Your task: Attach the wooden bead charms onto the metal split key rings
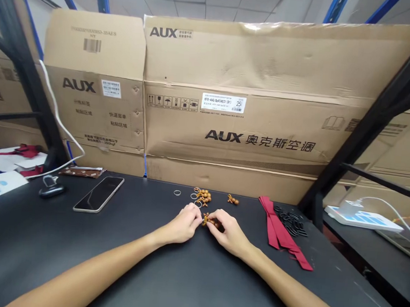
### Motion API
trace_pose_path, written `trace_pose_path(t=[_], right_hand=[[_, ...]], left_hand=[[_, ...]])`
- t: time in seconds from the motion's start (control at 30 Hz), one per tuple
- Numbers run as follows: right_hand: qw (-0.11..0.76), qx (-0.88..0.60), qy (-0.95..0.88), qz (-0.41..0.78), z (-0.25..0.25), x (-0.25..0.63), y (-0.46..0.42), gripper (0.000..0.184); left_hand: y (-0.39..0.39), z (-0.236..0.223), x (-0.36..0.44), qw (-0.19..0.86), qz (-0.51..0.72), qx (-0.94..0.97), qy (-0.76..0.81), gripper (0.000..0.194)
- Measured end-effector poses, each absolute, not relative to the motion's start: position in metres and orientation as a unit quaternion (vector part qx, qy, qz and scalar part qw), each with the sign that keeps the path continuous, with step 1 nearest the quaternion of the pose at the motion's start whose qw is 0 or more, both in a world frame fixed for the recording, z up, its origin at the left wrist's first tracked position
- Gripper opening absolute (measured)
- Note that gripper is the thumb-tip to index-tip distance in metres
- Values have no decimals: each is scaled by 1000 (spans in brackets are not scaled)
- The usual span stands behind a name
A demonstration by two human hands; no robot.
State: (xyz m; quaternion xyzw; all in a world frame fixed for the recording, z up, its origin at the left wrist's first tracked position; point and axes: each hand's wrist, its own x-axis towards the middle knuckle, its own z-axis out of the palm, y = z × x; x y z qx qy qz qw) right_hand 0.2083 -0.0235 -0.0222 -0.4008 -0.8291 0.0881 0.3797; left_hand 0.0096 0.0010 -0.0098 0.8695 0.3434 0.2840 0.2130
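My right hand (228, 230) pinches a small brown beaded charm (206, 219) between thumb and fingers, a little above the black tabletop. Close beside it, my left hand (186, 223) is closed in a pinch at the charm's left end; what lies between its fingertips is hidden, though a bit of pale metal shows there. Just beyond my hands sits a cluster of similar brown charms (204, 197) with metal split rings (197, 203). One lone charm (233, 200) lies to the right of the cluster, and a loose ring (177, 192) to its left.
Red ribbon strips (280, 229) and a pile of black clasps (293, 223) lie at the right. On the left are a phone (99, 194), a black earbud case (51, 189) and a brown packet (82, 171). Cardboard (264, 106) walls the back; a power strip (364, 219) stands far right.
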Motion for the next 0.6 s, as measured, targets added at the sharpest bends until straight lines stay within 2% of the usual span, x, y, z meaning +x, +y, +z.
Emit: trace_pose_path(t=[0.6], right_hand=[[392, -417, -818, 54, -22, 206, -24, 4]], left_hand=[[4, -11, 10, 232, 278, 866, 343, 22]])
